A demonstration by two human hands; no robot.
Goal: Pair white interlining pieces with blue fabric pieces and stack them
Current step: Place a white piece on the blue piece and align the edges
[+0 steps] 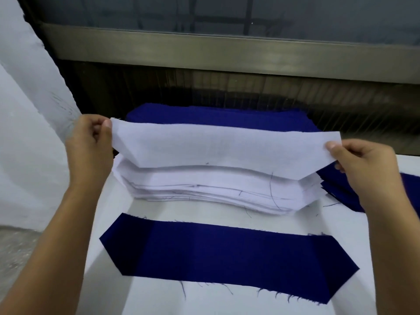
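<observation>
White surface (159,296) carries, nearest the cam, one blue fabric piece (227,258) lying flat w/ frayed threads along its edges. Just behind it sits a stack of white interlining pieces (204,189). Behind that, at the far edge, is a blue stack (216,115), & more blue pieces (341,194) lie to the right.

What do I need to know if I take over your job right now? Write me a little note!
Left hand pinches the left end of one white piece; right hand pinches its right end, held above the white pile.
One blue piece lies flat on the table, nearest you. Another blue pile sits behind; more blue pieces at the right.
Done: blue laid out, white picked.
Left: lay white on blue, stack the pair, repeat.
</observation>
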